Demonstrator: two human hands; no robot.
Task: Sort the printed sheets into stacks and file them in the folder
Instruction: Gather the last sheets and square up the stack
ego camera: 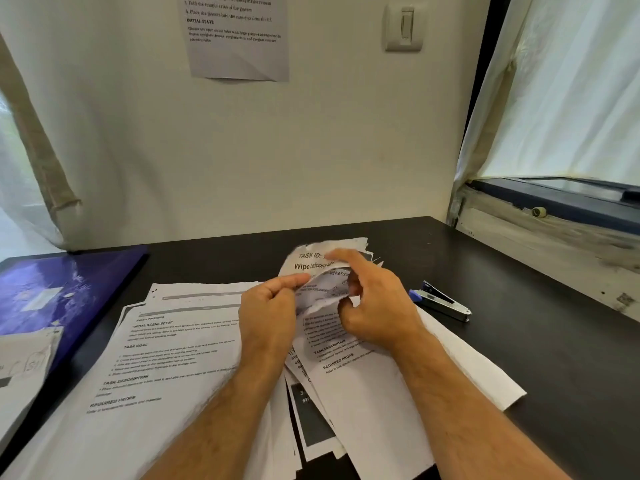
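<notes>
A crumpled printed sheet [320, 271] headed "Wipe balcony" is lifted at its far end above a loose pile of printed sheets [363, 393] on the black desk [554, 358]. My left hand [270, 310] pinches the sheet's left edge between thumb and fingers. My right hand [377, 299] grips its right side, fingers curled over the top. A second stack of printed sheets [166, 348] lies flat to the left. The blue folder [65, 285] lies shut at the desk's far left.
A blue and silver stapler [441, 301] lies on the desk right of my hands. Some papers [24, 368] overlap the folder's near corner. A wall with a taped notice [239, 36] stands behind the desk, and a window sill [554, 237] runs along the right.
</notes>
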